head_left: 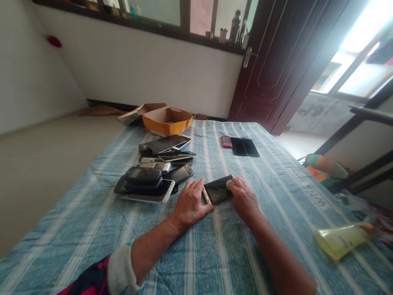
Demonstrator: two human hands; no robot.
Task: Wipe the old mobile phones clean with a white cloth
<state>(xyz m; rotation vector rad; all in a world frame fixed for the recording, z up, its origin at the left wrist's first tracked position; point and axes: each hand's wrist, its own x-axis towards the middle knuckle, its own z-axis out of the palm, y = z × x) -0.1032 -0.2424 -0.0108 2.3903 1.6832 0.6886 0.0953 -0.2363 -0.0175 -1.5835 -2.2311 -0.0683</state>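
Note:
A smartphone [217, 190] with a dark screen and a pale gold edge lies on the striped cloth between my hands. My left hand [190, 203] grips its left end, fingers at the far corner and thumb at the near one. At the right end, my right hand [244, 200] presses a small white wad [229, 184], like tissue or cloth, against the screen; most of it is hidden under the fingers. Left of my left hand is a heap of old phones, with a black phone [143, 175] on top of a white-framed smartphone [167, 191].
Farther right lie a pink phone [226, 141] and two black smartphones [245, 146] side by side. Behind the heap stands an open orange box [166, 125], its lid [138, 111] beside it. A yellow translucent item [339, 241] rests near the table's right edge.

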